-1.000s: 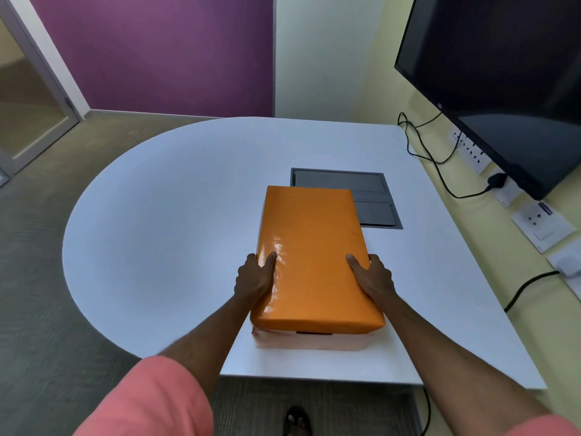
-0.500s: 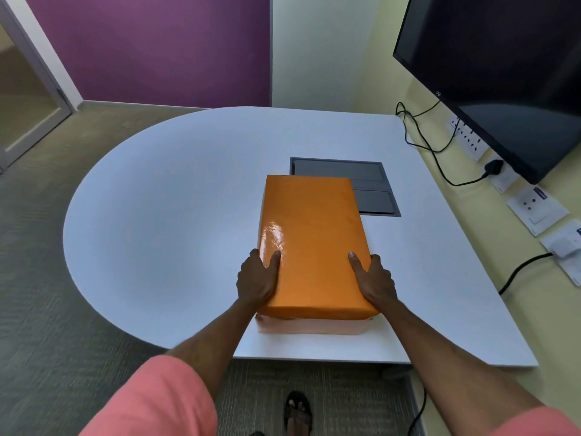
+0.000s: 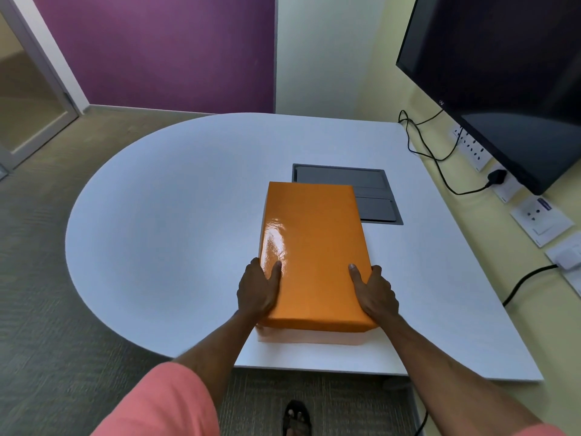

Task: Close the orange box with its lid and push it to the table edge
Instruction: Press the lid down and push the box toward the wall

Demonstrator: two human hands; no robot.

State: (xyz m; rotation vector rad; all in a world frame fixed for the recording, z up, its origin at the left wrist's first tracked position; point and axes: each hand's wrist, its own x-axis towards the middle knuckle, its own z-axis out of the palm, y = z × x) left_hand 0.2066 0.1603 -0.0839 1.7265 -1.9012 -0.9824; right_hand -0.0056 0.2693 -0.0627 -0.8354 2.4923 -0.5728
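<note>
Two bare arms reach up from the bottom of the head view, each in a pink sleeve [image 3: 163,404]. The left hand [image 3: 257,291] and right hand [image 3: 374,291] clasp the long sides of the orange lid [image 3: 314,253], thumbs flat on top and fingers wrapped down the sides, gripping it between them. Below the lid's near end a pale strip of the box base [image 3: 311,336] shows, so the lid seems not fully seated. The box lies lower centre, lengthwise up the frame, on the white table [image 3: 173,240], near its straight lower edge. Its far end overlaps a grey inset panel [image 3: 374,196]. Bare tabletop spreads widely toward the left.
</note>
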